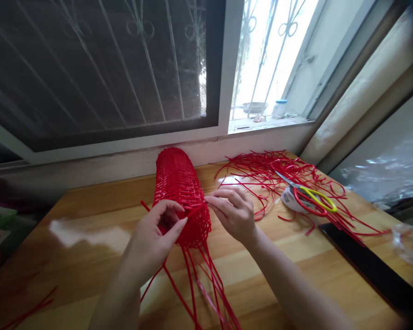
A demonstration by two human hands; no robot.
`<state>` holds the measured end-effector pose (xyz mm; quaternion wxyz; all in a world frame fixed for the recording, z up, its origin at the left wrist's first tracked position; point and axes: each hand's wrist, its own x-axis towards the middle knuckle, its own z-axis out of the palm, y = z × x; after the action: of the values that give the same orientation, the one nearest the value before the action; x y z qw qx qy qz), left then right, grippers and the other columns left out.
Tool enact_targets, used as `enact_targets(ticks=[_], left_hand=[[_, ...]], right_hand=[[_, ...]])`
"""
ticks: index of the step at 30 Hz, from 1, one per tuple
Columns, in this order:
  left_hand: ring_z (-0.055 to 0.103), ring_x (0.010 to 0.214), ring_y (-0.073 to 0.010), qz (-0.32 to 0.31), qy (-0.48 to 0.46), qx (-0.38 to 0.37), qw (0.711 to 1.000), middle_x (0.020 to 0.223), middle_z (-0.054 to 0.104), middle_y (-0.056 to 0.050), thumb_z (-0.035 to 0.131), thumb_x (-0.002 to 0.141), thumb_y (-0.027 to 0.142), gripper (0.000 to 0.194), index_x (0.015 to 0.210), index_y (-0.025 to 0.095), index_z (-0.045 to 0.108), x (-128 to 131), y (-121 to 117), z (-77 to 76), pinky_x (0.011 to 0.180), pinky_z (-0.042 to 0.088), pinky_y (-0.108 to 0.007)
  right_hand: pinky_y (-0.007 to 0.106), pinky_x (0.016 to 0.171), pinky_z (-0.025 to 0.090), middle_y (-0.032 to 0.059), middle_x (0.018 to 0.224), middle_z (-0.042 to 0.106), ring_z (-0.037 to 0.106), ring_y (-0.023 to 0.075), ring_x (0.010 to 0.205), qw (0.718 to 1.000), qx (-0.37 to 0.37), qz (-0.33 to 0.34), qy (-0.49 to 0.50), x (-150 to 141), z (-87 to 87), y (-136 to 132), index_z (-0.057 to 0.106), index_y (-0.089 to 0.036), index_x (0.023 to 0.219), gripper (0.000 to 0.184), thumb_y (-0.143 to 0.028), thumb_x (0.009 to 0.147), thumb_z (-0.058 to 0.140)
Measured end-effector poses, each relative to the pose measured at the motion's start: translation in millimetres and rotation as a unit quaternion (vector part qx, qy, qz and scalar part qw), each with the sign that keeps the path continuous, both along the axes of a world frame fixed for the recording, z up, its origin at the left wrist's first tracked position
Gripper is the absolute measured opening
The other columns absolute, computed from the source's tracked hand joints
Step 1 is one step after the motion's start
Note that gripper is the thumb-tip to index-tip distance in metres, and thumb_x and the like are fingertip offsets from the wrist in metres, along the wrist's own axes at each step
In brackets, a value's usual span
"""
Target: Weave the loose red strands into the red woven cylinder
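Head view, sole view.

Item: basket [177, 176], red, woven. Lies on its side on the table [99, 201], mouth toward the person, far end by the wall below the window. Body: woven closely along its visible length; judged done. Mouth: openwork edge, judged unfinished.

Item: loose ends [192, 284], red, several. Run from the lower side of the mouth toward the person, unwoven; another sticks out at the left. Judged still to be worked in or trimmed; exact count not clear.

Item: right hand [234, 211]. At the right of the mouth, fingertips pinched together on a thin red strip [197, 211] at the edge.

Item: left hand [160, 233]. At the left of the mouth, thumb and forefinger curled at the opening, near the same strip; whether they grasp it cannot be told.

Item: heap [261, 165], red strips, tangled, right of the basket, well apart from it. Judged spare stock or offcuts; which, not clear.

Item: scissors [315, 199], red and yellow handles, lying beside the heap, in neither hand.

Stage, as judged: late; body formed, edge left to close.
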<state>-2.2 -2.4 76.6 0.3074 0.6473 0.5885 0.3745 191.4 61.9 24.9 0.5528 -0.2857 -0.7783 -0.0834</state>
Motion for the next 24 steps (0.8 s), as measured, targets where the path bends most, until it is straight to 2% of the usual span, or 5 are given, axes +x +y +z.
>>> enact_targets(ticks=[7,12,17,21,24], left_hand=[[0.056,0.072,-0.0121,0.003,-0.032,-0.003,0.999,0.08,0.063,0.001,0.055,0.081,0.039,0.021,0.093,0.023,0.062,-18,3,4.3,0.062,0.044,-0.023],[0.054,0.062,-0.0103,0.1,-0.103,0.087,0.986,0.073,0.061,0.001,0.055,0.082,0.038,0.021,0.092,0.023,0.064,-29,-4,16.0,0.056,0.045,-0.021],[0.058,0.078,-0.0132,0.166,-0.057,0.169,0.97,0.083,0.063,0.001,0.06,0.078,0.032,0.019,0.095,0.025,0.063,-40,-7,20.5,0.073,0.047,-0.026],[0.056,0.1,-0.019,0.12,-0.016,0.154,0.981,0.104,0.061,-0.002,0.063,0.076,0.032,0.027,0.102,0.026,0.06,-42,3,12.0,0.082,0.047,-0.03],[0.054,0.105,-0.0194,0.078,-0.014,0.161,0.984,0.108,0.059,-0.003,0.06,0.079,0.03,0.028,0.106,0.026,0.058,-30,7,7.4,0.086,0.046,-0.033]], right_hand=[[0.029,0.069,0.048,0.0022,0.079,0.065,0.057,0.0139,0.073,0.996,-0.045,0.06,-0.043,-20,-3.8,-18,0.065,-0.022,0.091,0.02,-0.008,0.08,0.056],[0.025,0.066,0.048,0.003,0.079,0.064,0.059,0.0126,0.071,0.991,-0.112,0.066,0.015,-26,-9.5,-15,0.063,-0.02,0.091,0.015,-0.012,0.082,0.055],[0.027,0.071,0.049,0.0038,0.081,0.064,0.06,0.0147,0.076,0.992,-0.121,0.016,0.045,-11,-11.8,2,0.062,-0.021,0.09,0.014,-0.013,0.081,0.056],[0.028,0.072,0.049,0.0037,0.081,0.064,0.061,0.0156,0.078,0.991,-0.125,-0.01,0.045,0,-14.2,12,0.061,-0.021,0.088,0.012,-0.013,0.081,0.057],[0.028,0.069,0.049,0.0027,0.08,0.064,0.061,0.0152,0.075,0.99,-0.135,-0.013,0.038,5,-17.6,17,0.062,-0.022,0.087,0.012,-0.014,0.081,0.055]])
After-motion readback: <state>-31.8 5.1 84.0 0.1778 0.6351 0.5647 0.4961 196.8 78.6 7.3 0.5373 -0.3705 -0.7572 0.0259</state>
